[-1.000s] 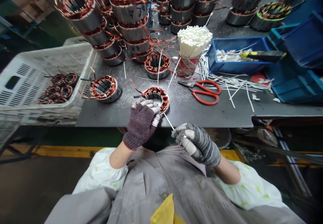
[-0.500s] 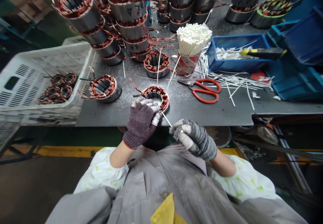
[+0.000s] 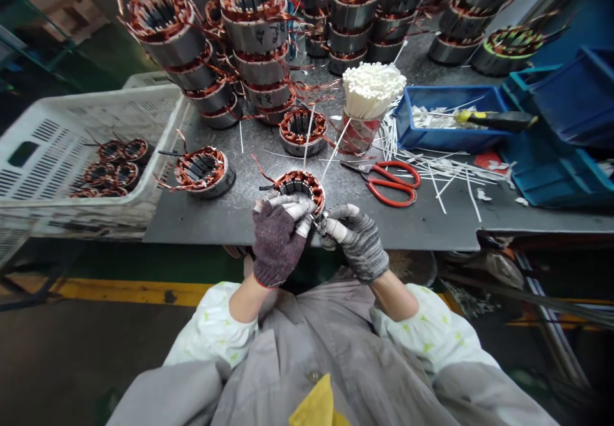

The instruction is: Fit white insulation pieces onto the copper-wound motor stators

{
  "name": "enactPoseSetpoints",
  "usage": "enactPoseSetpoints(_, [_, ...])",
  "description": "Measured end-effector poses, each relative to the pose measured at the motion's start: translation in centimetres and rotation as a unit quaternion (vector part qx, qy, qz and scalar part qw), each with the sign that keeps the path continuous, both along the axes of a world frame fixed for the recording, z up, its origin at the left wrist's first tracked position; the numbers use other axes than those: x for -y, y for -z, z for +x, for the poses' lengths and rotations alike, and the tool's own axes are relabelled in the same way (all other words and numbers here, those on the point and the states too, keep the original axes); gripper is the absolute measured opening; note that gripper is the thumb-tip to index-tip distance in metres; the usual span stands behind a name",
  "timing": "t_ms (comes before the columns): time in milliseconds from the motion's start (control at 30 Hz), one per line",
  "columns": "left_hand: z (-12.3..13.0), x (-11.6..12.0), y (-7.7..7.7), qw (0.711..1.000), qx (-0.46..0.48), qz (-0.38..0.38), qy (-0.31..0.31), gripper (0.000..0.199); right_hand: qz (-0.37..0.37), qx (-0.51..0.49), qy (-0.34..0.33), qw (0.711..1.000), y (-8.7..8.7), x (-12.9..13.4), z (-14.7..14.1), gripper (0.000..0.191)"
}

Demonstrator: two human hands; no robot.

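A copper-wound stator ring [image 3: 311,186] lies near the front edge of the dark table. My left hand [image 3: 282,237], in a dark purple glove with white-wrapped fingertips, grips the ring's near side. My right hand [image 3: 355,237], in a grey knit glove, is closed at the ring's near right rim, its fingertips pinching the end of a thin white strip; most of that strip is hidden. Two white sticks [image 3: 335,149] slant up behind the ring. To the right, red-handled scissors [image 3: 393,183] rest on the table.
Stacked stators [image 3: 254,36] line the back. A white crate [image 3: 91,96] stands left, a single stator [image 3: 204,171] beside it. A cup of white sticks [image 3: 362,128], loose strips and a blue bin [image 3: 453,135] are behind and right.
My right hand has moved left and up to the ring's rim, and the white strip that stretched between them is now mostly out of sight. The camera view has shifted slightly.
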State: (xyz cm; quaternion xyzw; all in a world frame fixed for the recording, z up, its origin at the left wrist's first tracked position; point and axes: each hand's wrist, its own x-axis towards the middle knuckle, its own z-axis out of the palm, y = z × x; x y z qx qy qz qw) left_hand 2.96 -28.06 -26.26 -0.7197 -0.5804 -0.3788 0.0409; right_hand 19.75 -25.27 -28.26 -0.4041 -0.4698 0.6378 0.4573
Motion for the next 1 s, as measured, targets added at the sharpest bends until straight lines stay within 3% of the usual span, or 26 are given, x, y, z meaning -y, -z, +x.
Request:
enactPoseSetpoints(133, [-0.2, 0.2, 0.0, 0.999, -0.033, -0.002, 0.003, 0.024, 0.045, 0.067, -0.023, 0.996, -0.5, -0.3, -0.3, 0.022])
enactPoseSetpoints(300, [-0.6, 0.6, -0.5, 0.997, -0.067, -0.009, 0.029, 0.029, 0.171, 0.173, 0.014, 0.970, 0.3, -1.3, -0.5, 0.017])
enactPoseSetpoints(367, [-0.8, 0.8, -0.6, 0.997, -0.060, -0.004, 0.040, 0.028, 0.263, 0.218, 0.013, 0.940, 0.5, -1.7, -0.3, 0.017])
enactPoseSetpoints(467, [-1.0, 0.8, -0.6, 0.996, -0.063, -0.015, 0.064, 0.026, 0.391, 0.300, -0.012, 0.870, 0.1, -2.0, 0.2, 0.020])
enactPoseSetpoints(567, [-0.9, 0.7, -0.4, 0.996, -0.070, -0.030, 0.049, 0.028, 0.432, 0.373, -0.021, 0.821, -0.9, -2.1, 0.1, 0.022])
enactPoseSetpoints(633, [-0.6, 0.5, -0.4, 0.997, -0.063, -0.025, 0.026, 0.028, 0.423, 0.363, 0.011, 0.830, -1.6, -1.9, 0.0, 0.024])
enactPoseSetpoints(767, [-0.1, 0.4, -0.5, 0.998, -0.054, -0.028, -0.005, 0.020, 0.313, 0.199, 0.132, 0.919, -2.6, -1.6, 1.1, 0.029])
enactPoseSetpoints(833, [-0.2, 0.3, -0.5, 0.998, -0.059, -0.034, -0.003, 0.019, 0.283, 0.180, 0.081, 0.939, -2.9, -2.0, 1.9, 0.033])
enactPoseSetpoints(933, [-0.5, 0.4, -0.3, 0.997, -0.062, -0.030, 0.017, 0.024, 0.296, 0.234, -0.122, 0.918, -3.0, -2.9, 2.1, 0.029])
enactPoseSetpoints(1000, [-0.8, 0.5, 0.0, 0.998, -0.061, -0.021, 0.021, 0.025, 0.265, 0.210, -0.166, 0.926, -2.6, -3.1, 1.6, 0.025])
